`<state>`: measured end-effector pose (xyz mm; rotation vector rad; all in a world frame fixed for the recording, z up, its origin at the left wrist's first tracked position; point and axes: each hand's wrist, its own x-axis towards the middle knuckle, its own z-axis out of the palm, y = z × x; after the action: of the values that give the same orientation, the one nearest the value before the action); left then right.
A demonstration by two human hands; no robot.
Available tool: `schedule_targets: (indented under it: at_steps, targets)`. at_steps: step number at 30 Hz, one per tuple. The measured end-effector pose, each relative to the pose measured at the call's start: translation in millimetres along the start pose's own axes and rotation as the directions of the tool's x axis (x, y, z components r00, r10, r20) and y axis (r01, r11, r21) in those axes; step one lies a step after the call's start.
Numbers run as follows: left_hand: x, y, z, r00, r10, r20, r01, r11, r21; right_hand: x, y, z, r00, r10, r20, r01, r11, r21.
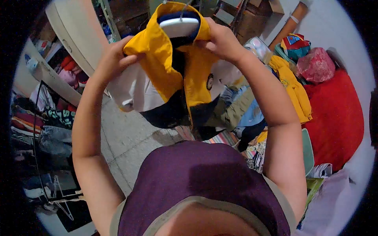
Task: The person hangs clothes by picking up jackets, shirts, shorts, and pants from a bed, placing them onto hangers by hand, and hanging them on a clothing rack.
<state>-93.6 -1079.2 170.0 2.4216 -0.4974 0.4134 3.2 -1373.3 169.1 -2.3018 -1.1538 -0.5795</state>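
Observation:
A yellow, white and navy jacket [155,65] hangs in front of me on a white hanger [180,27], its front partly unfastened. The metal hook of the hanger rises out of the collar at the top of the view. My left hand [115,59] is closed on the jacket's shoulder at the left, thumb on the front of the cloth. At the other side, my right hand [221,41] grips the jacket beside the collar. Fingers of both hands are partly hidden behind the fabric. The jacket's lower edge hangs above the floor.
Folded clothes [55,137] fill a rack at the left, with loose wire hangers [63,196] below. On the right lie a red cloth [334,118], a yellow garment [289,86] and a heap of clothes [240,106]. A pale cabinet door [75,31] stands at upper left.

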Motion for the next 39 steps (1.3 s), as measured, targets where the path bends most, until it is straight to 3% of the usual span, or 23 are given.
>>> schedule_targets:
  at_steps: [2, 3, 6, 8, 9, 12, 13, 16, 18, 19, 20, 21, 22, 23, 24, 25, 27, 30, 31, 34, 35, 38, 39]
  targets:
    - [3.1, 5.8, -2.6, 0.998, -0.053, -0.042, 0.059, 0.987, 0.148, 7.0, -4.2, 5.7, 1.0, 0.004, -0.018, -0.005, 0.999, -0.043]
    - [6.4, -15.6, 4.2, 0.994, 0.056, -0.093, -0.046, 0.993, 0.112, 10.8, -7.7, 6.6, 0.999, 0.033, -0.001, -0.033, 0.997, -0.073]
    - [19.9, -42.6, 9.1, 0.955, 0.228, -0.188, -0.16, 0.934, 0.32, 22.0, -8.8, 13.6, 0.999, 0.033, -0.024, -0.036, 0.993, -0.114]
    - [18.3, -28.0, 9.0, 0.926, 0.228, -0.3, -0.104, 0.92, 0.379, 28.1, -5.5, 11.8, 0.994, -0.058, -0.088, 0.047, 0.991, -0.122]
    - [19.3, -22.1, 9.6, 0.904, 0.233, -0.358, -0.075, 0.911, 0.405, 29.5, -11.6, 9.0, 0.993, -0.004, -0.117, -0.005, 0.997, -0.079]
    - [17.0, -22.3, 2.5, 0.642, 0.55, -0.535, -0.226, 0.802, 0.553, 27.3, -18.4, -7.0, 0.982, 0.032, -0.188, -0.035, 0.999, -0.015]
    - [6.6, -21.5, 2.1, 0.561, 0.559, -0.611, -0.207, 0.809, 0.55, 27.4, -17.2, -13.9, 0.977, 0.02, -0.212, -0.022, 1.0, -0.005]
    - [-36.7, -53.8, 20.5, 0.399, 0.431, -0.809, -0.171, 0.902, 0.396, 24.9, -9.7, -39.5, 0.96, 0.127, -0.25, -0.108, 0.99, 0.087]
    - [-64.0, -97.4, 58.6, 0.534, 0.08, -0.842, -0.132, 0.991, 0.01, 23.1, -25.4, -53.8, 0.932, 0.243, -0.269, -0.175, 0.951, 0.254]
    - [-72.0, -119.9, 82.3, 0.617, -0.252, -0.746, -0.051, 0.933, -0.357, 24.1, -30.8, -59.7, 0.921, 0.193, -0.338, -0.155, 0.979, 0.136]
    - [-80.9, -140.1, 105.9, 0.662, -0.53, -0.529, 0.06, 0.742, -0.668, 25.8, -27.2, -67.9, 0.918, 0.229, -0.324, -0.188, 0.97, 0.153]
    - [-91.1, -157.9, 128.3, 0.705, -0.617, -0.348, 0.169, 0.624, -0.763, 27.4, -23.6, -76.2, 0.913, 0.265, -0.31, -0.222, 0.96, 0.17]
    - [-98.7, -170.7, 148.1, 0.725, -0.671, -0.154, 0.28, 0.492, -0.825, 28.2, -31.8, -88.0, 0.869, 0.386, -0.309, -0.386, 0.92, 0.064]
    - [-101.5, -174.2, 167.2, 0.715, -0.699, -0.011, 0.286, 0.307, -0.908, 30.9, -27.4, -97.6, 0.881, 0.344, -0.326, -0.354, 0.935, 0.031]
    - [-100.8, -172.5, 182.3, 0.705, -0.696, 0.138, 0.292, 0.106, -0.951, 33.0, -21.5, -108.1, 0.891, 0.302, -0.339, -0.322, 0.947, -0.003]
    - [-97.8, -167.1, 190.7, 0.704, -0.685, 0.185, 0.257, 0.003, -0.966, 35.3, -18.7, -116.0, 0.901, 0.259, -0.348, -0.29, 0.956, -0.038]
    - [-89.4, -156.9, 208.1, 0.709, -0.649, 0.278, 0.188, -0.206, -0.96, 36.5, -18.4, -123.2, 0.898, 0.256, -0.358, -0.237, 0.967, 0.096]
    - [-66.7, -174.5, 250.3, 0.885, -0.419, 0.204, 0.081, -0.293, -0.953, 31.9, -19.0, -137.7, 0.881, 0.327, -0.342, -0.305, 0.945, 0.117]
    - [-63.8, -153.6, 232.6, 0.925, -0.358, 0.125, 0.036, -0.245, -0.969, 28.0, -19.3, -143.9, 0.868, 0.365, -0.336, -0.356, 0.93, 0.092]
    - [-61.8, -143.1, 218.4, 0.868, -0.42, 0.263, 0.125, -0.328, -0.936, 14.2, -14.6, -165.8, 0.846, 0.415, -0.335, -0.438, 0.899, 0.008]
    - [-65.0, -135.0, 204.8, 0.828, -0.467, 0.311, 0.194, -0.282, -0.94, 9.5, -15.2, -170.6, 0.842, 0.421, -0.338, -0.453, 0.891, -0.02]
    - [-58.6, -137.5, 210.6, 0.945, -0.289, 0.152, -0.014, -0.5, -0.866, -10.3, -24.9, -174.5, 0.824, 0.402, -0.399, -0.447, 0.894, -0.024]
    - [-57.4, -161.1, 207.2, 0.926, -0.32, 0.201, -0.01, -0.553, -0.833, 3.7, -30.3, -167.6, 0.804, 0.441, -0.398, -0.492, 0.87, -0.031]
